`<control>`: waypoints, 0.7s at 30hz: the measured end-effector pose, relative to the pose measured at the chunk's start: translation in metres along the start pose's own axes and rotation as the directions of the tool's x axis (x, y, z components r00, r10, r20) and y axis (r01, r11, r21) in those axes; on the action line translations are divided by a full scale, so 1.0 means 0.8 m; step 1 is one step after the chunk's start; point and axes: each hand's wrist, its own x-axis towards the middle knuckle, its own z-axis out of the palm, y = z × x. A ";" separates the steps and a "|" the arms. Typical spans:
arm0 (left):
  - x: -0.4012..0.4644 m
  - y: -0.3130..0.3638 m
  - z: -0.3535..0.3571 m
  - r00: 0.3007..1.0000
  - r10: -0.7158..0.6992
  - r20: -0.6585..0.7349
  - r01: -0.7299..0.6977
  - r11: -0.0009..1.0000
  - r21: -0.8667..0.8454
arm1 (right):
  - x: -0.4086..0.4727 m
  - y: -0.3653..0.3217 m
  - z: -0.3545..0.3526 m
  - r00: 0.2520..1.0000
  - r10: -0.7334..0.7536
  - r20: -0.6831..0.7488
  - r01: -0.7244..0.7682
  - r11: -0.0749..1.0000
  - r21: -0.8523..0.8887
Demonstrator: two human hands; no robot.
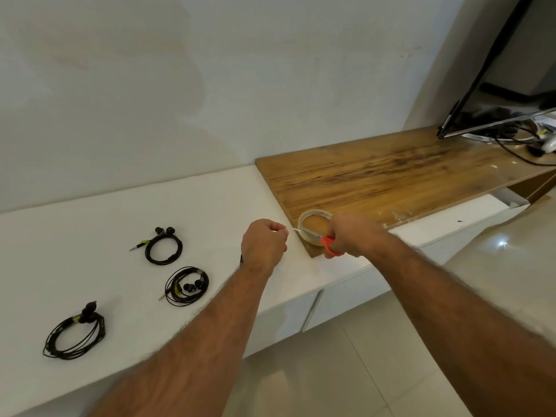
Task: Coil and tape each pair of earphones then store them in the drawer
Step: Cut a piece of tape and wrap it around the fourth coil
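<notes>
Three coiled pairs of black earphones lie on the white counter (90, 236): one at the back (164, 248), one in the middle (186, 285), one at the near left (75, 335). A roll of clear tape (313, 225) sits on the corner of the wooden top (391, 179). My left hand (263, 245) pinches the free end of a tape strip pulled off the roll. A bit of black cable (241, 260) shows beneath that hand. My right hand (350, 234) holds orange-handled scissors (329, 246) at the roll; the blades are mostly hidden.
A black monitor (499, 70) with tangled cables (523, 139) stands at the far right of the wooden top. White drawer fronts (340, 302) run below the counter, shut. A white ledge (481, 212) sits under the wooden top. Tiled floor lies to the right.
</notes>
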 end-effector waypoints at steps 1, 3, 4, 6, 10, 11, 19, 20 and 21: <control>0.001 -0.001 -0.001 1.000 0.008 -0.005 -0.008 1.000 0.009 | 0.003 -0.001 -0.002 1.000 -0.013 -0.015 0.012 0.998 -0.066; 0.002 -0.003 -0.003 1.000 0.012 -0.010 -0.011 0.999 0.035 | 0.009 -0.001 -0.004 0.999 -0.032 -0.027 0.028 0.990 -0.137; 0.002 -0.004 -0.004 1.000 0.009 -0.010 -0.009 0.999 0.048 | 0.011 0.000 -0.005 0.999 -0.039 -0.026 0.034 0.988 -0.153; 0.002 -0.005 -0.005 1.000 0.003 -0.001 -0.003 0.999 0.049 | 0.013 0.001 -0.005 0.998 -0.051 -0.024 0.046 0.982 -0.184; 0.000 -0.001 -0.010 1.000 0.008 0.013 -0.008 1.000 0.006 | 0.018 -0.002 -0.003 0.997 -0.070 -0.030 0.060 0.965 -0.254; -0.001 0.000 -0.013 1.000 0.010 0.013 -0.010 1.000 -0.002 | 0.019 -0.003 -0.003 0.997 -0.067 -0.025 0.058 0.962 -0.267; -0.005 -0.003 -0.046 0.999 0.024 0.040 -0.020 0.996 -0.091 | 0.015 -0.012 -0.004 0.992 -0.108 -0.067 0.073 0.917 -0.392; -0.007 -0.003 -0.050 0.999 0.023 0.047 -0.018 0.994 -0.103 | 0.015 -0.014 -0.005 0.992 -0.108 -0.062 0.073 0.907 -0.414; -0.009 -0.002 -0.055 0.998 0.023 0.055 -0.017 0.993 -0.116 | 0.015 -0.016 -0.006 0.993 -0.104 -0.057 0.069 0.898 -0.435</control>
